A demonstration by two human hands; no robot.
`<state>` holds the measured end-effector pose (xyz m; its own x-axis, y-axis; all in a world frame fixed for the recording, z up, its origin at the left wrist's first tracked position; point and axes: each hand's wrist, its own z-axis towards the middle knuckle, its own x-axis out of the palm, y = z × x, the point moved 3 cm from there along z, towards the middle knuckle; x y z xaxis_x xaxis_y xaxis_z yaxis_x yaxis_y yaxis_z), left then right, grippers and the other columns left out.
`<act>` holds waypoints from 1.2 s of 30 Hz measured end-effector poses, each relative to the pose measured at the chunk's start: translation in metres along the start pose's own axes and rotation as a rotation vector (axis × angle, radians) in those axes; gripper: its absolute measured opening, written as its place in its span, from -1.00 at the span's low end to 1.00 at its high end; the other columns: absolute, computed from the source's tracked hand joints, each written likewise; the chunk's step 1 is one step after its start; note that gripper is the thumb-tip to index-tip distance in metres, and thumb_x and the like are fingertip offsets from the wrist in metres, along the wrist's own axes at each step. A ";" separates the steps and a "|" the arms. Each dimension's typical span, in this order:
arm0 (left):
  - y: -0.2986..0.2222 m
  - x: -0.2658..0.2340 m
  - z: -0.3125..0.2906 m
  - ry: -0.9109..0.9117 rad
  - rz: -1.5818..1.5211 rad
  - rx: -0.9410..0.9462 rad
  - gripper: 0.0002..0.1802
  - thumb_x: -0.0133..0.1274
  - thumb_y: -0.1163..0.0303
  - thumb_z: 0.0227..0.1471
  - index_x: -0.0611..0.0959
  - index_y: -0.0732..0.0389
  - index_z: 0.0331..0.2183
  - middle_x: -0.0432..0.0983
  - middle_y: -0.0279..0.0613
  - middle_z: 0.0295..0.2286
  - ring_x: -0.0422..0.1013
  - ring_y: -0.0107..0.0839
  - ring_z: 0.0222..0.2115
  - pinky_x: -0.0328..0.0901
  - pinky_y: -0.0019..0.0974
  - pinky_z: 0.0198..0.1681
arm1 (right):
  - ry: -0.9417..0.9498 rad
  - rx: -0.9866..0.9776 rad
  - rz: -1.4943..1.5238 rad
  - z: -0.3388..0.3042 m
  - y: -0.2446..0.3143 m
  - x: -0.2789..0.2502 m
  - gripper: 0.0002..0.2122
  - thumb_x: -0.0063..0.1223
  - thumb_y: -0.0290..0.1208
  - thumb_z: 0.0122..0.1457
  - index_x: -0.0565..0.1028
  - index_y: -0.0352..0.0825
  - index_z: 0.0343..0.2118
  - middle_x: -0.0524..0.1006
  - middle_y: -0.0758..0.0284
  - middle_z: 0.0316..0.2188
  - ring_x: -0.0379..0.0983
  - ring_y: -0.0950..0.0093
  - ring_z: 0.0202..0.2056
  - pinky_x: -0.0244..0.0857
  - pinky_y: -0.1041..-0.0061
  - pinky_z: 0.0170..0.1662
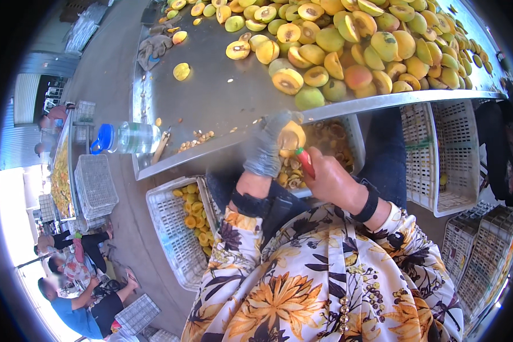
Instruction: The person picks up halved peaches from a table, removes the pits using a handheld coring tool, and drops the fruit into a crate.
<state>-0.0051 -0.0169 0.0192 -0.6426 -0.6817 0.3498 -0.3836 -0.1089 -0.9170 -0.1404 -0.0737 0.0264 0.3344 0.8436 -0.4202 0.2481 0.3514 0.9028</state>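
My left hand (262, 147), in a grey glove, grips a yellow peach half (292, 137) over the table's front edge. A small red-handled tool (306, 161) with a green collar is held in my bare right hand (332, 179). Its tip points at the cut side of the fruit; I cannot make out the blade. Beneath both hands, a crate (357, 143) holds brown pits and bits of fruit. To the left of my lap, a white crate (168, 228) contains hollowed yellow halves (195, 211).
A metal table (205, 105) carries a large heap of halved peaches (347, 45). A blue-capped bottle (137, 138) is at its left corner, and a grey glove (154, 51) lies farther back. White crates (459, 154) stand at right. Several people (77, 302) sit at far left.
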 end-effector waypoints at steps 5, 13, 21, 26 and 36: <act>0.022 -0.028 0.006 0.065 -0.086 -0.065 -0.54 0.01 0.07 -0.04 0.52 0.32 -0.32 0.49 -0.04 -0.40 0.47 -0.21 -0.48 0.42 -0.24 -0.39 | 0.168 -0.096 -0.011 -0.003 0.017 0.005 -0.87 0.00 -0.57 -0.09 0.37 -0.43 -0.43 0.41 -0.02 -0.65 0.40 0.06 -0.55 0.27 0.32 -0.49; -0.015 -0.012 0.003 0.112 0.137 -0.380 -0.31 -0.10 -0.23 -0.08 0.46 0.23 -0.21 0.49 -0.11 -0.38 0.48 -0.32 -0.43 0.44 -0.30 -0.41 | -0.274 -0.134 0.102 0.017 0.005 -0.040 -0.60 0.22 -0.29 -0.09 0.38 -0.42 -0.24 0.46 0.10 -0.58 0.42 0.24 -0.57 0.30 0.45 -0.43; -0.008 0.000 -0.001 0.019 -0.154 0.200 -0.13 -0.29 -0.38 -0.11 0.31 0.21 -0.05 0.48 -0.14 -0.36 0.46 -0.45 -0.48 0.34 -0.51 -0.62 | -0.165 0.151 1.023 0.032 0.028 -0.010 -0.83 0.00 -0.39 0.12 0.30 -0.35 -0.33 0.36 0.39 -0.69 0.21 0.67 -0.79 0.11 0.69 -0.77; 0.010 -0.004 -0.012 -0.124 -0.148 -0.120 -0.23 -0.28 -0.32 -0.05 0.44 0.22 -0.16 0.46 -0.14 -0.31 0.41 -0.38 -0.28 0.33 -0.30 -0.21 | -0.341 0.050 0.414 0.020 0.021 -0.001 -0.79 0.05 -0.39 0.06 0.36 -0.36 -0.28 0.45 0.19 -0.66 0.40 0.37 -0.68 0.25 0.50 -0.64; 0.003 -0.009 -0.016 -0.007 -0.322 -0.129 -0.40 -0.21 -0.09 0.07 0.42 0.27 -0.13 0.43 -0.19 -0.26 0.39 -0.39 -0.26 0.32 -0.34 -0.18 | -0.411 -0.393 -0.172 0.021 0.039 -0.023 -0.68 0.10 -0.54 -0.12 0.41 -0.26 -0.22 0.48 0.17 -0.53 0.44 0.21 -0.49 0.33 0.40 -0.46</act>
<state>-0.0107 0.0002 0.0159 -0.4704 -0.6322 0.6157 -0.6473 -0.2271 -0.7276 -0.1196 -0.0878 0.0689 0.6635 0.5619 -0.4939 0.0013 0.6593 0.7518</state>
